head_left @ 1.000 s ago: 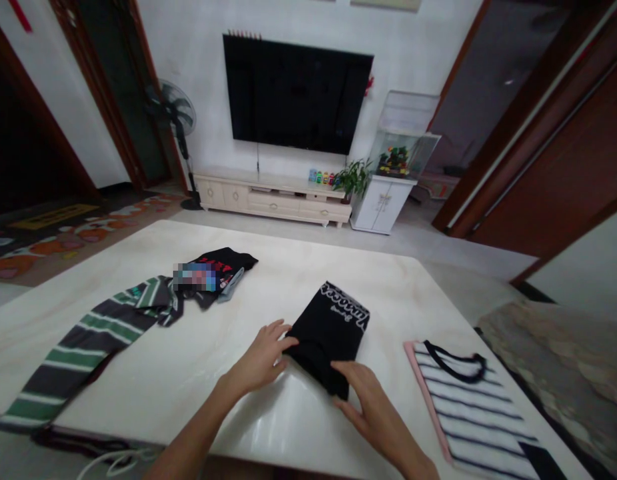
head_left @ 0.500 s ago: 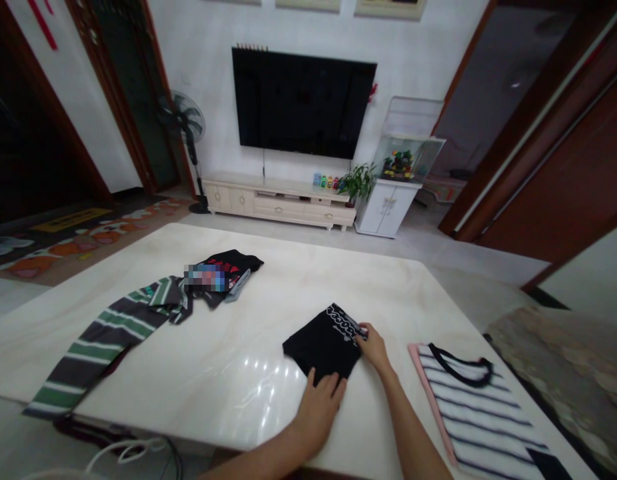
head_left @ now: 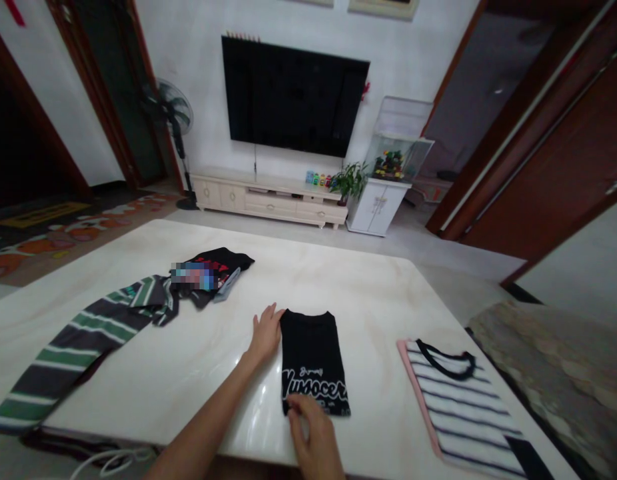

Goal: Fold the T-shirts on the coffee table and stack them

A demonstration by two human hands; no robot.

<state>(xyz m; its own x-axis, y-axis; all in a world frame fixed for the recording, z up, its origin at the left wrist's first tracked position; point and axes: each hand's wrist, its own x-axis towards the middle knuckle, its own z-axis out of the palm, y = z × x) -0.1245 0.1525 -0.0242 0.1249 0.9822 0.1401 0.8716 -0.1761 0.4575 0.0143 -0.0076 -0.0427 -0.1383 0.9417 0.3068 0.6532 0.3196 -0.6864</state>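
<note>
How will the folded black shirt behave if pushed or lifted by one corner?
The black shirt is probably floppy: it lies flat like thin cloth, so a corner lift would likely loosen the folds. It's likely light, being a small, flat bundle. Pushed, it may slide easily, since the table looks smooth and glossy.

On the folded black shirt (head_left: 312, 343), white lettering (head_left: 316, 385) legibly shows only "ocer".

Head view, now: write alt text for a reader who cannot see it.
A folded black shirt lies on a pale table, a person's left hand at its collar end and right hand at its lettered near edge. A striped white shirt lies to the right, a green-striped garment to the left; a television hangs beyond.
</note>
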